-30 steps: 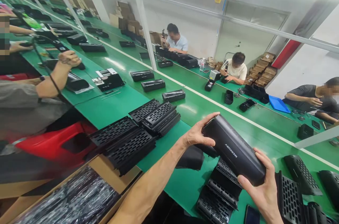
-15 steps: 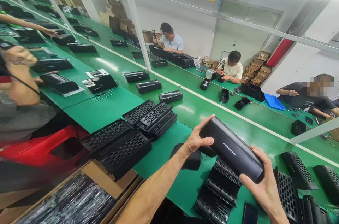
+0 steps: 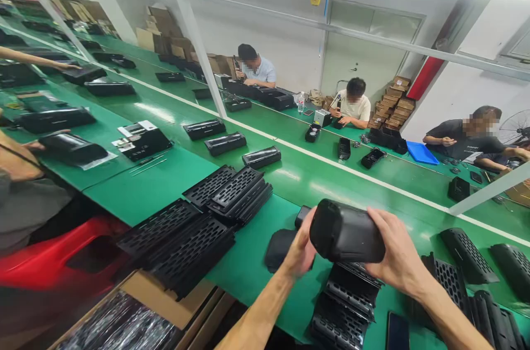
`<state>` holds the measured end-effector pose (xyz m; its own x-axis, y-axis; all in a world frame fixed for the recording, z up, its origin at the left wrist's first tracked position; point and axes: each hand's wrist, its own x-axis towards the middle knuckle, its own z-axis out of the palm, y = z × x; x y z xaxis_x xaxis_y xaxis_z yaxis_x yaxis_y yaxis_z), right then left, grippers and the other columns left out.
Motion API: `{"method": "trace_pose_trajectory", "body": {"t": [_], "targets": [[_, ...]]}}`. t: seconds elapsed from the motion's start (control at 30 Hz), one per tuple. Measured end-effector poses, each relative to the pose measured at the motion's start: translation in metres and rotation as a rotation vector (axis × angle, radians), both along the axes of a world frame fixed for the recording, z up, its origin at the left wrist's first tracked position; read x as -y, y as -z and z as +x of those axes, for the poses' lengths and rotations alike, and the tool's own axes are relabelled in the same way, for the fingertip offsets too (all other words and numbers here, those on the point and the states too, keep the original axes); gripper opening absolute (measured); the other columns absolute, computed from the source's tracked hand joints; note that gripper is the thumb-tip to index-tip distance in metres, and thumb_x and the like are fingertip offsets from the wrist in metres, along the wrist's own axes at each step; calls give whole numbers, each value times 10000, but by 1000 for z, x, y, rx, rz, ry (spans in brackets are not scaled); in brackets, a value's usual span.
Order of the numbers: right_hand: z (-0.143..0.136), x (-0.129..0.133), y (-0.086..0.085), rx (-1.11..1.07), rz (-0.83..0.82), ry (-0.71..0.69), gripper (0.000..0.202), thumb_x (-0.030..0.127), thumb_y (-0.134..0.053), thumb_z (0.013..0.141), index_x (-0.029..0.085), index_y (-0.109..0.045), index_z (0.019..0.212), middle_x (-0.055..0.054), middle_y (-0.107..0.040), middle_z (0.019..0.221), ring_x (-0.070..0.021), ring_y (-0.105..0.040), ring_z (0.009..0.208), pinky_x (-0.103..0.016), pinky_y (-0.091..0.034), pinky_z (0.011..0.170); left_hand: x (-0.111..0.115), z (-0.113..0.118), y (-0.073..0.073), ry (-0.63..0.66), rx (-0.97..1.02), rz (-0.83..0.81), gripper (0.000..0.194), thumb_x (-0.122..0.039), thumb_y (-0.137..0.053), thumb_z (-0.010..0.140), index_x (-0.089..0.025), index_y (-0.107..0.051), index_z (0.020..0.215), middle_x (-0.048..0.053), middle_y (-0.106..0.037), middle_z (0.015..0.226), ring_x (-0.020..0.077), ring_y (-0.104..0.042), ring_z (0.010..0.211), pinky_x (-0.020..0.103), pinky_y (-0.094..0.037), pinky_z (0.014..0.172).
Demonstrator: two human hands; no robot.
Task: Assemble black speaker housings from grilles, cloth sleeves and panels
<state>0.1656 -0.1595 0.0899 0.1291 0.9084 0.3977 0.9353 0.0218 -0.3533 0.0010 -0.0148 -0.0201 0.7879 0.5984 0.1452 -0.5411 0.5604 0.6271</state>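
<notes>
Between my two hands, above the green bench, is a black, rounded speaker casing (image 3: 358, 234), its one end turned toward me. My left hand (image 3: 302, 250) grips its left end, the fingers partly hidden behind it. On the right end my right hand (image 3: 391, 248) is closed, thumb underneath and fingers over the top. Below the casing lies a stack of black perforated grilles (image 3: 343, 311). A dark flat piece (image 3: 281, 250) rests beside my left wrist.
More perforated grilles (image 3: 194, 245) are piled to the left, above an open cardboard box (image 3: 165, 297) of wrapped parts. A phone (image 3: 398, 330) lies near the front edge. Black casings (image 3: 260, 157) stand on the green line (image 3: 298, 173). Co-workers sit across and at the left.
The casing has been turned, so its lettered side no longer shows and an end faces me. My right hand has moved up and left with it; the view has shifted slightly.
</notes>
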Motion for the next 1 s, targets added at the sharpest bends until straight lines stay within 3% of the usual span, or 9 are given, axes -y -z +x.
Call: {"method": "trace_pose_trajectory", "body": {"t": [0.07,0.1,0.17,0.23,0.37,0.43,0.53,0.73,1.0], "targets": [[3,1,-5,207,-130,19,964,158,-729,636,272,-428,1544,-170,-590,1376,-412,-575,1236,-600,-456,1029,-11,-19,-3,-76,-148,279,1370,-718,-924,477,-304,-294,1621,139,-250,1712,428,-285,1539,529,-314,1235],[3,0,-5,260,-185,27,955,156,-734,614,261,-464,1524,-178,-604,1350,-416,-583,1210,-596,-463,1008,-15,-25,-5,-76,-260,412,1362,-646,-959,476,-304,-303,1620,139,-249,1706,436,-297,1527,535,-319,1231],[0,-3,-2,293,-257,37,944,160,-751,606,245,-494,1510,-191,-615,1332,-417,-593,1183,-585,-474,985,-17,-32,-8,-81,-426,588,1227,-541,-957,560,-300,-347,1598,137,-303,1668,427,-366,1481,534,-365,1201],[0,-1,3,259,-277,13,947,182,-782,640,265,-470,1531,-182,-607,1362,-414,-584,1216,-611,-448,1031,-15,-33,-7,-121,-479,640,1075,-499,-915,636,-291,-400,1556,129,-359,1621,402,-431,1430,511,-411,1164],[13,22,17,5,-166,81,1030,402,-847,748,349,-293,1614,-135,-392,1625,-444,-332,1506,-694,-236,1202,-11,-38,-3,-180,-420,584,1029,-515,-904,625,-272,-426,1503,121,-487,1487,360,-528,1315,463,-463,1097],[19,36,27,-264,-127,155,1049,596,-777,806,334,-198,1640,-134,-291,1687,-427,-271,1548,-646,-289,1205,-12,-43,-4,-162,-372,518,1025,-529,-890,641,-272,-399,1504,106,-572,1373,332,-587,1225,442,-496,1042],[18,48,43,-614,-96,191,1064,766,-697,786,293,-232,1618,-148,-366,1647,-401,-442,1454,-544,-434,1131,-15,-47,-11,-125,-350,496,975,-517,-868,672,-269,-400,1490,92,-620,1290,314,-623,1158,427,-514,1003],[-2,49,51,-738,39,270,992,726,-802,689,280,-415,1486,-125,-517,1492,-369,-564,1275,-440,-530,972,-16,-41,-15,-142,-325,514,938,-496,-853,681,-276,-424,1486,102,-616,1343,327,-609,1187,437,-492,1027],[-11,52,39,-847,-58,219,982,711,-748,758,273,-336,1534,-128,-498,1478,-322,-595,1184,-421,-522,962,-16,-47,-6,-124,-339,462,896,-494,-830,698,-291,-449,1483,88,-596,1374,321,-592,1198,423,-476,1032]]}}
